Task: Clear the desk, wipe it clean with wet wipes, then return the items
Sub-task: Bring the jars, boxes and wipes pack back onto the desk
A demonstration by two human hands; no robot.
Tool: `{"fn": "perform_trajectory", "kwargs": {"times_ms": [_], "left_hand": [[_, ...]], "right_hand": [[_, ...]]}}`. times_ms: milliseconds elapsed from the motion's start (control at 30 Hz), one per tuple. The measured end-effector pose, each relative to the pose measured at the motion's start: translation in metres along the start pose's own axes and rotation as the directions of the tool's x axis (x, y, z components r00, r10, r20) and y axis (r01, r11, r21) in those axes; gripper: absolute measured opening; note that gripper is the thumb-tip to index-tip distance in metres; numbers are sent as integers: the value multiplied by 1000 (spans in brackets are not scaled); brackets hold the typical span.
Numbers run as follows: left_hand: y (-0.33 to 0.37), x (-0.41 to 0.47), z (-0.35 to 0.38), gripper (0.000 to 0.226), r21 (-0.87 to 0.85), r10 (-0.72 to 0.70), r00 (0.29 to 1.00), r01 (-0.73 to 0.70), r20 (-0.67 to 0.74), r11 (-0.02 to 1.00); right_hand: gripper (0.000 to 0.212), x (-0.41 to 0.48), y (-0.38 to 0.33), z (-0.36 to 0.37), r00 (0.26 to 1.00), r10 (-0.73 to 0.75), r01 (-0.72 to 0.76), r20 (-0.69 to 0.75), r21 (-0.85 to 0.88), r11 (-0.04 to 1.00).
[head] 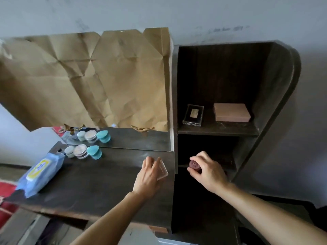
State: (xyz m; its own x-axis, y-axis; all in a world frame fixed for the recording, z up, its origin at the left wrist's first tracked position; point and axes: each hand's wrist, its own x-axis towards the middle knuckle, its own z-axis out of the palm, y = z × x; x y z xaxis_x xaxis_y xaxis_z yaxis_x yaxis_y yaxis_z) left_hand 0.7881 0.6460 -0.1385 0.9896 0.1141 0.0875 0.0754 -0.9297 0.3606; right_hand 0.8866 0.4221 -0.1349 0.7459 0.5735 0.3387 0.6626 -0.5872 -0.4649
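Observation:
The dark wooden desk (99, 181) runs across the lower left. My left hand (148, 175) grips a small clear plastic box (163, 171) just above the desk's right end. My right hand (207, 171) is closed on a small dark red round jar (193, 165) at the lower shelf (224, 161) of the dark unit beside the desk. A blue pack of wet wipes (41, 173) lies at the desk's left end. Three small jars stand behind it: a pale one (69, 151), a clear one (81, 151) and a teal-lidded one (94, 152).
A mirror (131, 140) mostly covered with creased brown paper (99, 82) leans against the wall and reflects the jars. The upper shelf holds a clear case (193, 114) and a pink box (231, 112). A red patterned mat (6, 191) shows at lower left.

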Motion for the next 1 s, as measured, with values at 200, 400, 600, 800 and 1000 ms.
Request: {"fn": "perform_trajectory", "kwargs": {"times_ms": [200, 400, 600, 800, 1000], "left_hand": [[-65, -22, -16, 71, 78, -160, 987, 159, 12, 984], [-152, -14, -23, 74, 143, -172, 985, 170, 1, 975], [-256, 20, -34, 60, 211, -181, 975, 150, 132, 966], [-336, 66, -28, 60, 231, -110, 948, 40, 299, 972], [-372, 110, -3, 61, 252, -17, 914, -94, 405, 963]], "right_hand": [[35, 21, -41, 65, 987, -59, 47, 152, 83, 995], [37, 61, -79, 135, 965, -53, 32, 255, 83, 996], [42, 119, -109, 212, 944, 65, -71, 324, 7, 997], [33, 173, -135, 280, 907, 211, -211, 365, -41, 977], [36, 211, -142, 331, 890, 289, -267, 354, -109, 957]]}}
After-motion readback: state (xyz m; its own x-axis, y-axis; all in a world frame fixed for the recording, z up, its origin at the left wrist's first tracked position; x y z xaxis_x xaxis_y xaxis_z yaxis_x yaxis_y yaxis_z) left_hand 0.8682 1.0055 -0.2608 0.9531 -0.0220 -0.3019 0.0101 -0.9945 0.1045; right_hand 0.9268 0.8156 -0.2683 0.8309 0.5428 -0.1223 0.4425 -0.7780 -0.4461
